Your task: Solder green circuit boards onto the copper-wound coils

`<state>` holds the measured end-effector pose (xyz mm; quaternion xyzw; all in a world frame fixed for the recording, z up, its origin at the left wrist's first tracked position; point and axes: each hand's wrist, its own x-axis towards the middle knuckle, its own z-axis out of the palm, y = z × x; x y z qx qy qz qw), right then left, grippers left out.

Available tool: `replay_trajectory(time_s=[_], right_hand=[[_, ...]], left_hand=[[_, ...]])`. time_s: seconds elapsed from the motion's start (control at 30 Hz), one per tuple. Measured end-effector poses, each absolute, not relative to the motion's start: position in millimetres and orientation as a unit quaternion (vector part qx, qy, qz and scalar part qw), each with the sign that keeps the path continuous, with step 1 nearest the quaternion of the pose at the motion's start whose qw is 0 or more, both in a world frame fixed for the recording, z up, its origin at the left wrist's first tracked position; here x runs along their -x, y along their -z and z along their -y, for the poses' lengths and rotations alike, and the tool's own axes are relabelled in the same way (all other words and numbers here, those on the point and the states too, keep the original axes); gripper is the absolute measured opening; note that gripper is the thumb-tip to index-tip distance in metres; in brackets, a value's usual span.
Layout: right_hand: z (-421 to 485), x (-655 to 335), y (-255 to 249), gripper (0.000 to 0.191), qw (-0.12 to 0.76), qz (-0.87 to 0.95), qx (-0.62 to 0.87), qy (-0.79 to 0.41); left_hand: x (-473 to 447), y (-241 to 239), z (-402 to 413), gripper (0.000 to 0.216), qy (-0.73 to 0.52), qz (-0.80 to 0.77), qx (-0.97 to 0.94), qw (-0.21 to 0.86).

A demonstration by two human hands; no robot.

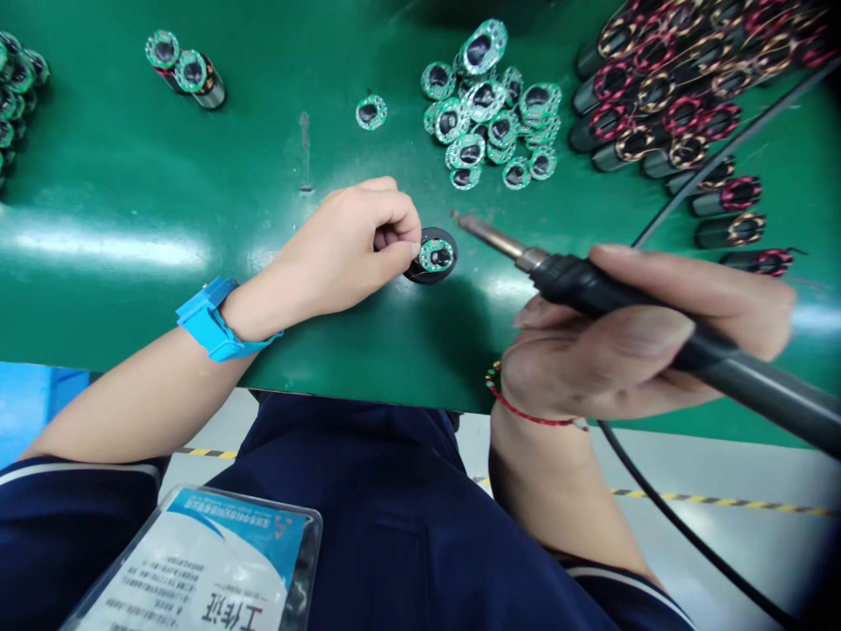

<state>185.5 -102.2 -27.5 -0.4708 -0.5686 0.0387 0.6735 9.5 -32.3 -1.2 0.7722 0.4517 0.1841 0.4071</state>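
My right hand (611, 350) grips a soldering iron (578, 285) by its black handle. The iron's metal tip points left and hangs above the table, apart from the small round circuit board (436, 255). That green board sits on a part in a round black holder (430, 275). With thumb and forefinger pinched together, my left hand (368, 237) is at the board's left edge. Whatever lies between those fingertips is too small to make out; a thin wire shows just below them.
Behind the holder lies a heap of round circuit boards (486, 105), with a single board (371, 112) to its left. Wire-wound black cylinders (657, 96) crowd the back right. Two cylinders topped with boards (203, 83) stand back left. The iron's cable (663, 491) loops below the right hand.
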Motion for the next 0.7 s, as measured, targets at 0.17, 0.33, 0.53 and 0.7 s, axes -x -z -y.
replay_trajectory(time_s=[0.17,0.33,0.53,0.7], right_hand=[[109.1,-183.2,24.1,0.029,0.665,0.562,0.487,-0.067],[108.2,-184.2,25.6,0.031,0.656,0.565,0.498,-0.051],[108.8,-186.7,26.9,0.035,0.627,0.568,0.530,-0.059],[110.9,-185.1,23.6,0.034,0.625,0.567,0.532,-0.063]], left_hand=[[-10.3,0.4,32.4,0.013,-0.182,-0.457,-0.769,0.408],[-11.8,0.0,31.3,0.014,-0.171,-0.466,-0.768,0.405],[-12.6,-0.8,31.4,0.016,-0.171,-0.468,-0.768,0.402],[-13.4,-1.1,31.3,0.017,-0.174,-0.471,-0.764,0.405]])
